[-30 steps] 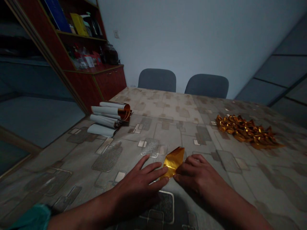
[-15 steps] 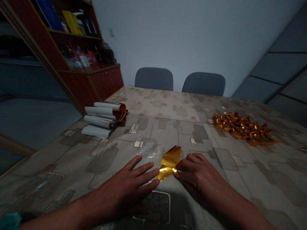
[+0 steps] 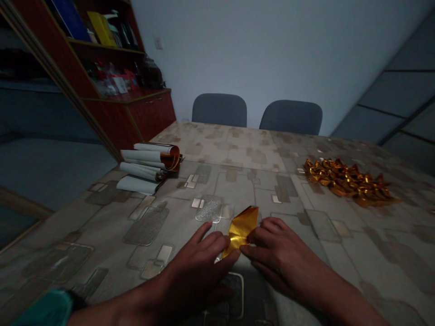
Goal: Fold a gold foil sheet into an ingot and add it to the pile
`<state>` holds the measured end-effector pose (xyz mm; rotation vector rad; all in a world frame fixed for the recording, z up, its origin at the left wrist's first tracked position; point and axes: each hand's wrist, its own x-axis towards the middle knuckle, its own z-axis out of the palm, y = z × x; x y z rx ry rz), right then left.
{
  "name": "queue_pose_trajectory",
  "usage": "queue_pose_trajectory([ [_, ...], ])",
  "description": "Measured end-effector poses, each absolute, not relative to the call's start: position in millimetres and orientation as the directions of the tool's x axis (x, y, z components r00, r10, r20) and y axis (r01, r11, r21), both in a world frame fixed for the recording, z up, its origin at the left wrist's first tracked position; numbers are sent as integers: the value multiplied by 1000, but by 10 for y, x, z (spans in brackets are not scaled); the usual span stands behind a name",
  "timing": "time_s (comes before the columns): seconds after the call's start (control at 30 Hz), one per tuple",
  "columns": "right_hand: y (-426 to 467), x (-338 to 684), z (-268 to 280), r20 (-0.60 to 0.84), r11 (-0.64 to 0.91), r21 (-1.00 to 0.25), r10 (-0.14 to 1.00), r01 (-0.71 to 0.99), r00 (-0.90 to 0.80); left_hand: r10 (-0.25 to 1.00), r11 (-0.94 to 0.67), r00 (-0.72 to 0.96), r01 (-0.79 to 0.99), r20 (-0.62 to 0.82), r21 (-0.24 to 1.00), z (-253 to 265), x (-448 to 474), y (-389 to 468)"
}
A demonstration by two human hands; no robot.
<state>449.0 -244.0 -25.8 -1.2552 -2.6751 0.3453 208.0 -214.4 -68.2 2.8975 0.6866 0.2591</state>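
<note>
A folded piece of gold foil paper (image 3: 243, 225) lies on the table between my hands, its pointed end facing away from me. My left hand (image 3: 205, 258) is closed on the paper's left edge, thumb low and index finger bent over it. On the other side, my right hand (image 3: 277, 251) pinches the right edge between thumb and fingers. Its other fingers are curled in. The near end of the paper is partly covered by my fingers.
A stack of curled gold sheets with white backs (image 3: 142, 167) lies at the left. Rows of folded gold paper pieces (image 3: 350, 181) sit at the right. The patterned tablecloth (image 3: 210, 140) reaches two grey chairs (image 3: 219, 110) by the wall. A red-brown cabinet (image 3: 149, 113) stands back left.
My left hand has moved right and its spread fingers have bent and closed on the gold paper's left edge. My right hand keeps its pinch, its thumb slightly further left.
</note>
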Motion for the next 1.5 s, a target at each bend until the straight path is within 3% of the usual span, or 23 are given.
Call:
queue_pose_trajectory([
  [0.37, -2409, 4533, -203, 57, 598, -276, 792, 752, -608, 467, -870, 875, 428, 128, 243, -682, 1986, -2171],
  [0.53, -2422, 4531, -191, 66, 596, -289, 793, 750, -605, 446, -889, 874, 407, 196, 209, -727, 1895, -2185],
  [0.7, -2419, 4553, -207, 79, 613, -314, 778, 725, -624, 440, -894, 884, 415, 156, 169, -644, 1812, -2167],
  [0.8, -2359, 4606, -259, 172, 604, -360, 792, 711, -586, 426, -900, 890, 397, 163, 183, -616, 1813, -2087],
  [0.9, -2269, 4679, -348, 357, 536, -412, 839, 737, -410, 339, -938, 912, 307, 232, 161, -629, 1866, -1968],
  [0.97, -2217, 4710, -408, 407, 504, -448, 850, 738, -334, 315, -947, 910, 284, 270, 151, -634, 1920, -1904],
  [1.2, -2136, 4641, -521, 269, 515, -477, 857, 713, -439, 442, -896, 850, 400, 286, 195, -602, 2080, -1880],
  [1.5, -2023, 4547, -646, 282, 450, -512, 893, 732, -351, 651, -749, 717, 553, 249, 365, -620, 2196, -1903],
])
